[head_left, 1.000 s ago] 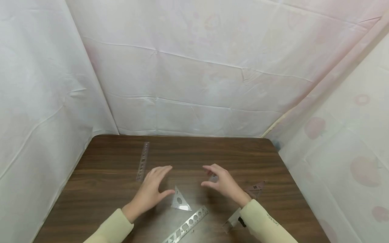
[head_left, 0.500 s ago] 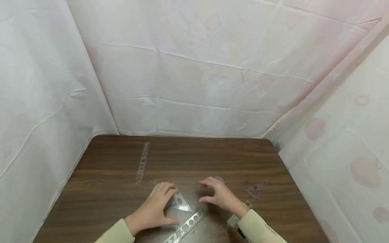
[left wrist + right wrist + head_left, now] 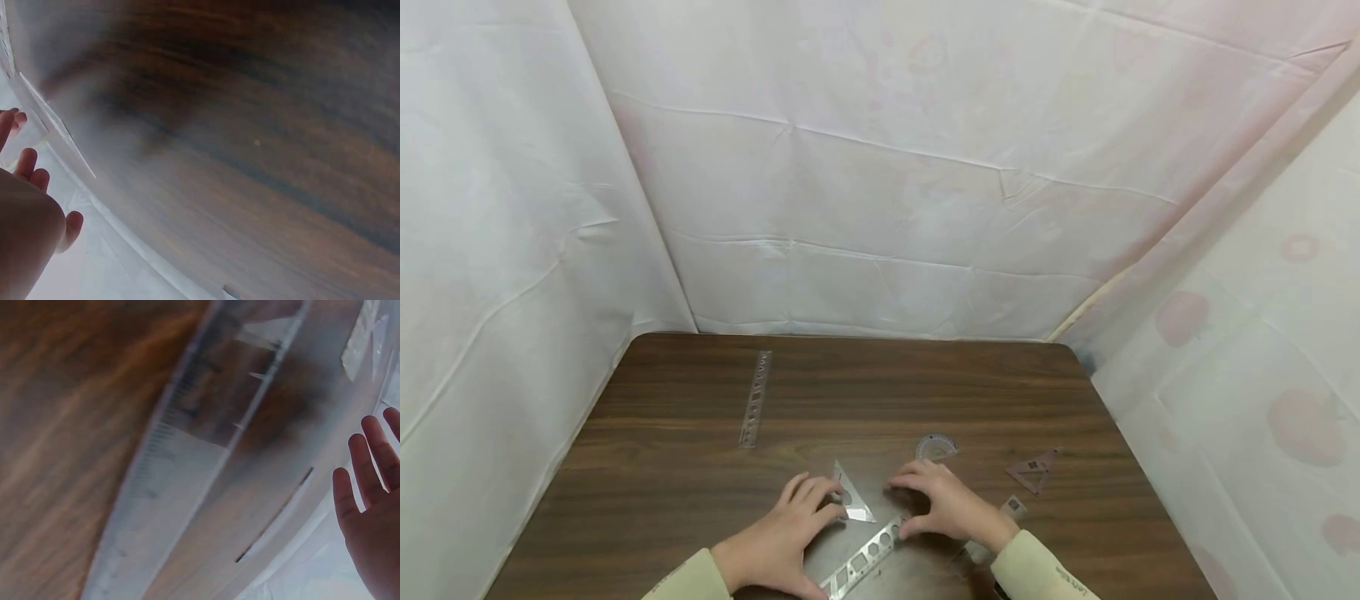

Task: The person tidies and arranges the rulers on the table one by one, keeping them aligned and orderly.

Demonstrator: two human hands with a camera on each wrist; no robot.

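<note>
Fingers of left hand (image 3: 775, 546) spread on clear set square (image 3: 850, 496), right hand (image 3: 951, 508) fingers loosely apart at stencil ruler (image 3: 862, 562), wooden table (image 3: 662, 467)

Ruler (image 3: 187, 456) scale marks blurred; no legible text.

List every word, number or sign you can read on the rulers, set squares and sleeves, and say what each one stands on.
None can be read.
Stencil ruler by the hands: scale marks too small.
Clear ruler at the far left: marks too small.
Ruler scale in the right wrist view: ticks show, digits blurred.
Right sleeve: dark print, too small.
Protractor and tinted set square: marks too small.
</note>
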